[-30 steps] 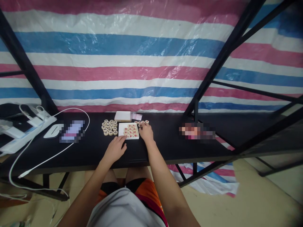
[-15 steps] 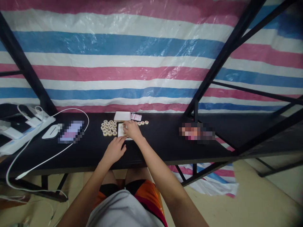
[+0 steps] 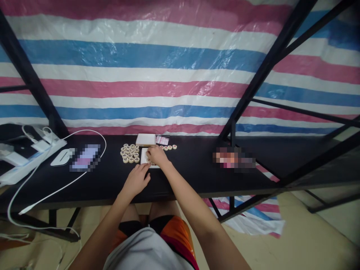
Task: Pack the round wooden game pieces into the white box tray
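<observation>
A shallow white box (image 3: 144, 154) lies open on the black table, with a few pale round xiangqi pieces in its lower part. Over it is my right hand (image 3: 158, 155), its fingers curled down inside; whatever they pinch is hidden beneath them. My left hand (image 3: 137, 178) rests at the box's near left corner, fingers extended and fingertips at the rim. Left of the box, several xiangqi pieces (image 3: 129, 153) with dark markings sit in a tight cluster. Beyond my right hand, a short row of xiangqi pieces (image 3: 170, 147) with red markings is partly covered by it.
Behind the box are a white lid-like box part (image 3: 145, 139) and a pink-and-white card (image 3: 162, 140). A blurred phone-like object (image 3: 86, 157), white cable (image 3: 53, 190) and power strip (image 3: 33, 159) lie left. Another blurred object (image 3: 232, 157) lies right, near the black frame (image 3: 254, 78).
The view has shifted slightly. My right hand's fingers have moved a little within the box, and more of the pieces inside show. My left hand stays at the rim.
</observation>
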A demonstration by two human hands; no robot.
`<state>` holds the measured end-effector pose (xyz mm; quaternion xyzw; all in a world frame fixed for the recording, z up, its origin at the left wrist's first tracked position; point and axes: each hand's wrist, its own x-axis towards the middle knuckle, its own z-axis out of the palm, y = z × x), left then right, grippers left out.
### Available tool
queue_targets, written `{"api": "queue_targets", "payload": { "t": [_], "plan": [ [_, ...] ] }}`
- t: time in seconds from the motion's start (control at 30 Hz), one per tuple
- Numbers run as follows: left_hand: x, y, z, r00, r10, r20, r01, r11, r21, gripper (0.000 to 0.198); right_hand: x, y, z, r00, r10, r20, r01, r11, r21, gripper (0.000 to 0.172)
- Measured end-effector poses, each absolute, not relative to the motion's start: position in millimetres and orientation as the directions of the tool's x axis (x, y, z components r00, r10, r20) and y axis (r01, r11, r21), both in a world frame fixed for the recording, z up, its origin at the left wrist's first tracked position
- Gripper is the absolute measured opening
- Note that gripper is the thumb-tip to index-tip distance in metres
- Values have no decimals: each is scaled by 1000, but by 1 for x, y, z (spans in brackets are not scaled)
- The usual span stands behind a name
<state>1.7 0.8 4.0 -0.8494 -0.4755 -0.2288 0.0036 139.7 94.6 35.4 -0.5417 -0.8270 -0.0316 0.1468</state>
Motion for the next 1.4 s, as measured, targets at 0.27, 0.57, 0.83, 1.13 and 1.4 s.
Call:
{"api": "queue_targets", "payload": {
  "t": [0.27, 0.57, 0.83, 1.13, 1.4],
  "plan": [
    [2, -1, 6, 433, 815, 385, 809, -540, 232, 38, 142, 92, 29, -375, 888, 267, 897, 420, -137, 29],
    [2, 0, 8, 439, 818, 371, 814, -537, 222, 39, 149, 89, 30, -371, 870, 325, 891, 432, -140, 28],
    [2, 0, 7, 436, 815, 382, 810, -540, 227, 40, 152, 88, 29, -302, 887, 348, 909, 378, -176, 27],
    [0, 1, 3, 432, 814, 388, 807, -541, 237, 40, 177, 93, 26, -105, 893, 437, 895, 277, -350, 29],
    [2, -1, 7, 429, 824, 370, 812, -531, 242, 40, 201, 98, 10, 57, 952, 302, 878, 96, -469, 45]
  ]
}}
